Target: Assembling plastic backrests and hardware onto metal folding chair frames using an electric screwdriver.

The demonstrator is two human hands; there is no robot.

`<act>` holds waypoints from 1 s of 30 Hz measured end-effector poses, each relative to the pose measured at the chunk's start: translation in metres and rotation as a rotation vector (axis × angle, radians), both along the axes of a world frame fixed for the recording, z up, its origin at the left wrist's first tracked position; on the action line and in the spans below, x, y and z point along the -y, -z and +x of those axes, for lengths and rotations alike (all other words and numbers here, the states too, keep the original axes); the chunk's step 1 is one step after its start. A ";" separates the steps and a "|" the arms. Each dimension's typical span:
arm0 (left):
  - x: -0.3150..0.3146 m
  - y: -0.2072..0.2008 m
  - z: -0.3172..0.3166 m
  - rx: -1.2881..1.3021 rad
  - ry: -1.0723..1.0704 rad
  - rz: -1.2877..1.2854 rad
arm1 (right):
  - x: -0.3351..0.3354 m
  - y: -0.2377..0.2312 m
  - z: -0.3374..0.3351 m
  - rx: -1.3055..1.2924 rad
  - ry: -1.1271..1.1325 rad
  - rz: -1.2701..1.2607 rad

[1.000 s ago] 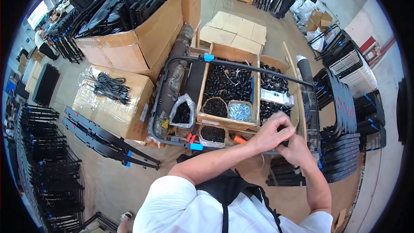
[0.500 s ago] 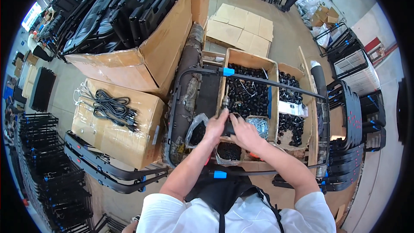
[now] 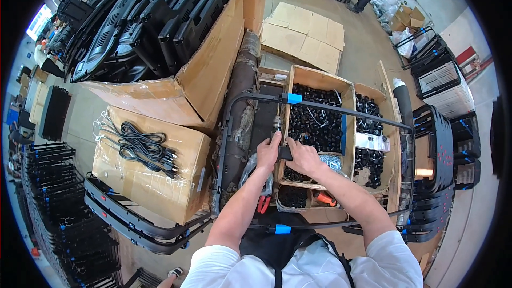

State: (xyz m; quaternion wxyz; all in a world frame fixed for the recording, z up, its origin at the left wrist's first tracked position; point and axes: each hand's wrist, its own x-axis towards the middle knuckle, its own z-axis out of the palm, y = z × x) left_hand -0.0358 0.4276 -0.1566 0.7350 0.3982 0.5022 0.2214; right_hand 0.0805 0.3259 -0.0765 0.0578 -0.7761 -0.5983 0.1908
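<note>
My left hand (image 3: 268,152) is wrapped round the body of a power drill (image 3: 286,153), whose metal chuck (image 3: 277,122) points away from me. Fingers of my right hand (image 3: 302,158) close on the drill's dark rear part; they hide much of it. A black tubular frame (image 3: 352,112) with blue clips lies across the bench around the hands. Just beyond them a wooden box (image 3: 349,96) holds many small black plastic parts (image 3: 314,122). Silvery screws (image 3: 333,161) lie in a compartment beside my right wrist.
A second box of black parts (image 3: 368,165) stands right of the first. Near me are red-handled pliers (image 3: 263,204), an orange tool (image 3: 324,198) and a bag of small black pieces (image 3: 292,197). At left, coiled black cables (image 3: 144,146) lie on a carton (image 3: 160,192).
The view has shifted a little, so the bench sits further right and lower. Both hands stay on the drill, and more of its chuck and rear part now shows.
</note>
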 end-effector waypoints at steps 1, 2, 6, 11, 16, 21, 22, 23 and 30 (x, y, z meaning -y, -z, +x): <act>0.001 0.000 0.001 -0.005 0.000 0.000 | 0.001 0.000 0.000 0.010 -0.006 0.014; 0.005 -0.002 0.005 0.005 -0.024 0.021 | 0.002 0.000 0.002 0.007 -0.002 0.015; 0.003 -0.002 0.007 -0.024 -0.009 0.079 | 0.004 0.000 0.006 -0.009 0.000 0.051; 0.005 0.004 0.008 -0.020 0.007 0.095 | 0.005 -0.004 0.010 -0.047 0.000 0.077; 0.002 0.001 0.011 -0.039 0.049 0.068 | 0.006 0.005 0.013 -0.069 0.000 0.088; -0.007 -0.008 0.013 -0.377 0.157 0.425 | 0.002 0.010 0.013 -0.121 0.035 0.129; -0.009 -0.013 0.013 -0.378 0.157 0.427 | 0.002 0.011 0.014 -0.131 0.043 0.128; -0.011 -0.020 0.013 -0.416 0.245 0.432 | 0.003 0.013 0.017 -0.129 0.045 0.131; -0.029 -0.037 0.018 -0.545 0.441 0.456 | -0.003 0.020 0.023 -0.111 0.044 0.080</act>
